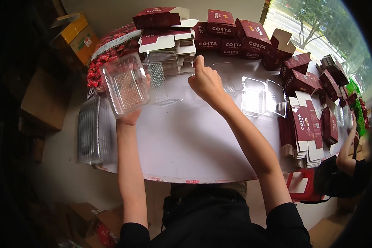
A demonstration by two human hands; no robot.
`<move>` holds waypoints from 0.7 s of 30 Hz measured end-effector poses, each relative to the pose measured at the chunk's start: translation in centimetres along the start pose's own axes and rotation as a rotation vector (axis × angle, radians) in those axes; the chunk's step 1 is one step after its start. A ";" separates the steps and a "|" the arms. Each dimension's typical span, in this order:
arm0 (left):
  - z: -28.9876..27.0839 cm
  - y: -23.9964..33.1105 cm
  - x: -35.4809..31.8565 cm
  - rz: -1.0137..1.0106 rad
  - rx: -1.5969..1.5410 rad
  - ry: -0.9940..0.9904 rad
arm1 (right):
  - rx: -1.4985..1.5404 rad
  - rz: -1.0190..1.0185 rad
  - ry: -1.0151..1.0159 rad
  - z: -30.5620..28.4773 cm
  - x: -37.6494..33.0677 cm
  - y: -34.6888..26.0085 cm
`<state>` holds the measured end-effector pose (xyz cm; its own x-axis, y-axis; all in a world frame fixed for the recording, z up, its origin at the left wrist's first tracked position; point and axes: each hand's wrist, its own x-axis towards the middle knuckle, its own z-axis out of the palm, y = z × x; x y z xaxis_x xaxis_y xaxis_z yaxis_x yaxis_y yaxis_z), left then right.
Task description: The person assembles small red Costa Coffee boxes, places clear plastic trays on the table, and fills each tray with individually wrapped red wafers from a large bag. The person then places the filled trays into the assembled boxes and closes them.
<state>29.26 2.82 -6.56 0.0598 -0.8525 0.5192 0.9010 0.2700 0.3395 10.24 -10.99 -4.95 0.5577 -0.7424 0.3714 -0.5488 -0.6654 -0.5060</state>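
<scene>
My left hand [130,118] holds a clear plastic tray [126,84] from below and behind, tilted up at the left of the table. Its fingers partly show through and beside the plastic. My right hand [206,79] is closed above the middle of the table, and whatever it may hold is hidden. Between the hands stands another clear plastic tray [158,76] with a dimpled surface. To the right, a clear clamshell tray [256,97] lies opened out and shines in the light. A tall nested stack of clear trays [94,130] stands at the table's left edge.
Maroon boxes [222,31] line the back, with folded cartons [186,45] stacked beside them. Flat maroon cartons [304,124] pile up at the right edge. Red-wrapped packets [99,68] fill a bag at the back left. Another person's arm [346,153] reaches in at far right.
</scene>
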 end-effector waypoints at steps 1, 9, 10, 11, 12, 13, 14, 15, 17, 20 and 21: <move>0.4 -0.9 0.2 0.114 0.011 0.034 | -0.062 -0.015 -0.015 0.4 -0.1 1.5; -2.7 -3.0 -0.5 -0.113 0.021 0.204 | -0.032 0.113 -0.195 -1.7 -1.9 2.0; -3.0 -3.0 -0.8 -0.155 0.017 0.309 | -0.042 0.065 -0.057 -2.0 -2.0 2.4; -3.6 -2.9 -0.9 -0.155 0.012 0.315 | -0.073 0.074 -0.011 -3.1 -2.1 2.5; -3.8 -3.0 -0.8 -0.154 0.006 0.317 | -0.108 0.083 0.036 -4.4 -2.1 2.8; -3.8 -2.9 -0.9 -0.152 0.038 0.354 | -0.164 0.058 0.098 -4.9 -1.9 4.1; -3.4 -3.1 -0.6 -0.154 0.065 0.386 | -0.225 0.036 0.162 -5.6 -1.8 5.8; -3.1 -3.1 -0.6 -0.151 0.099 0.421 | -0.361 0.038 0.160 -6.2 -1.8 6.9; -3.3 -2.7 -0.5 -0.164 0.075 0.453 | -0.412 0.047 0.069 -5.7 -1.4 9.9; -3.4 -1.4 -0.6 -0.178 0.024 0.435 | -0.408 -0.072 0.006 -4.8 -1.4 11.8; -3.4 -1.0 -0.7 -0.181 0.002 0.419 | -0.398 -0.116 -0.007 -4.7 -1.5 11.9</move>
<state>29.79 1.62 -9.88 0.0705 -0.9935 0.0891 0.9122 0.1003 0.3973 -0.06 -18.20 -7.83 0.6334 -0.6611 0.4023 -0.6792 -0.7240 -0.1204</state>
